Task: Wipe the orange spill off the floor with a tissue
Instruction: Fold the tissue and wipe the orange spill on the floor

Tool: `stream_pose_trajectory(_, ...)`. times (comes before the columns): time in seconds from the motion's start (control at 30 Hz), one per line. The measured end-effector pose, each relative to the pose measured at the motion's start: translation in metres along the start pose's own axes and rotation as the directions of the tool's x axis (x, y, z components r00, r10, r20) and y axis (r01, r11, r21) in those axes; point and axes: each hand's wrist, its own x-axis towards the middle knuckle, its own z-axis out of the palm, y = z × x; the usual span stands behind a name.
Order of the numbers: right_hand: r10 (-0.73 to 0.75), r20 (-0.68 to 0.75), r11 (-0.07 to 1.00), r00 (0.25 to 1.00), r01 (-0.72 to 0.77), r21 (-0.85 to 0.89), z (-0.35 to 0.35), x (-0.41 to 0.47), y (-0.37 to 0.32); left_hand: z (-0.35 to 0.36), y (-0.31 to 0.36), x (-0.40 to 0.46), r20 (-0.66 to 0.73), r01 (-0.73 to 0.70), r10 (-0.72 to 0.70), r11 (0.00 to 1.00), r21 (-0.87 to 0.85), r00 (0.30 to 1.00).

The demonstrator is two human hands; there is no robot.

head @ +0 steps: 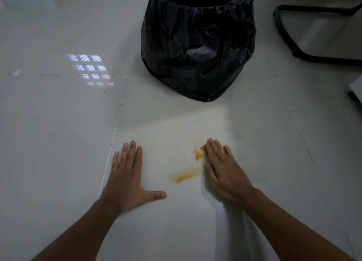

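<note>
both hands pressed flat on a tissue spread over the orange spill

the white tissue (172, 135) lies flat on the floor (58, 123), its left edge along a tile seam, its far edge just short of the black-bagged bin (197, 45). orange spill (186, 176) soaks through as a streak slanting from lower left up toward the right hand (223, 170), with darker blobs touching that hand's fingertips. each grip is released: the left hand (127, 176) rests flat, fingers straight, thumb splayed toward the stain; the right lies flat too. bare tile stretches wide on the left; a black chair base (293, 45) stands far right.
</note>
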Motion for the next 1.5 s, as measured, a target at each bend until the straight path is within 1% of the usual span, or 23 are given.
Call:
stream_pose_trajectory(0.1, 0.007, 0.005, 0.999, 1.0, -0.007, -0.032, 0.004, -0.002, -0.012, -0.003, 0.0, 0.0, 0.01, 0.002, -0.002, 1.0, -0.005, 1.0)
stream_pose_trajectory(0.27, -0.107, 0.034, 0.986, 0.994, 0.111, -0.121, 0.011, -0.015, -0.019, -0.007, -0.009, -0.003, 0.058, -0.061, 0.063, 0.997, -0.042, 0.996)
stream_pose_trajectory(0.4, -0.084, 0.027, 0.99, 0.996, 0.087, -0.107, 0.013, -0.016, -0.016, -0.011, -0.013, -0.005, 0.076, -0.093, 0.096, 0.995, -0.042, 0.992)
stream_pose_trajectory(0.73, -0.213, 0.1, 0.969, 0.972, 0.223, -0.105, 0.016, 0.007, -0.046, -0.013, -0.011, -0.007, 0.093, -0.086, 0.088, 0.996, -0.024, 0.992)
stream_pose_trajectory(0.97, -0.418, 0.221, 0.891, 0.881, 0.445, -0.09, 0.014, 0.008, -0.064, -0.013, -0.011, -0.009, 0.099, -0.09, 0.092, 0.996, -0.021, 0.991)
stream_pose_trajectory(1.17, -0.555, 0.195, 0.814, 0.809, 0.576, -0.071, 0.013, -0.017, -0.053, -0.015, -0.01, -0.012, 0.083, -0.086, 0.089, 0.995, -0.046, 0.993)
stream_pose_trajectory(1.27, -0.522, 0.19, 0.84, 0.831, 0.54, -0.056, 0.013, -0.03, -0.042, -0.014, -0.009, -0.012, 0.072, -0.076, 0.078, 0.996, -0.041, 0.994)
stream_pose_trajectory(1.37, -0.478, 0.177, 0.86, 0.86, 0.5, -0.104, 0.011, -0.041, -0.03, -0.013, -0.009, -0.012, 0.072, -0.074, 0.077, 0.996, -0.042, 0.994)
stream_pose_trajectory(1.5, -0.36, 0.136, 0.908, 0.923, 0.38, -0.175, 0.003, -0.045, -0.012, -0.012, -0.008, -0.012, 0.064, -0.075, 0.077, 0.996, -0.039, 0.995)
